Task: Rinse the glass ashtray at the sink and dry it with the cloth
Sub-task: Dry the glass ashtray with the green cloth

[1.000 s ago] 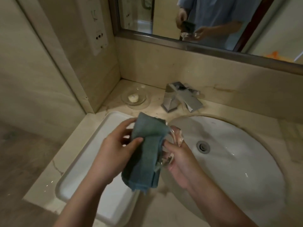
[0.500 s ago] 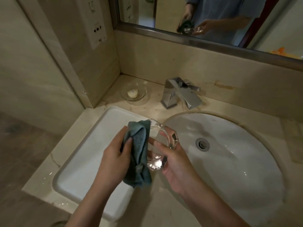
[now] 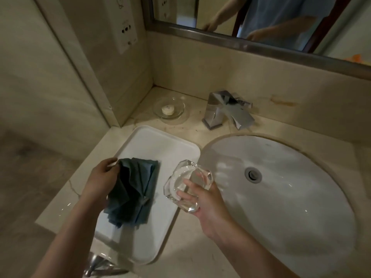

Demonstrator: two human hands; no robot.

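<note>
Cloth (image 3: 132,189) dark teal; ashtray (image 3: 187,184) clear; tray (image 3: 160,151) white.

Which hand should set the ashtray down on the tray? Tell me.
Probably the right hand: it already grips the ashtray beside the white tray. The left hand is busy holding the cloth.

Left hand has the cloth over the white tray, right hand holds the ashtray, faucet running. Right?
Not quite: the head view shows no water coming from the faucet. The rest holds: left hand grips the cloth over the white tray, right hand holds the ashtray.
</note>
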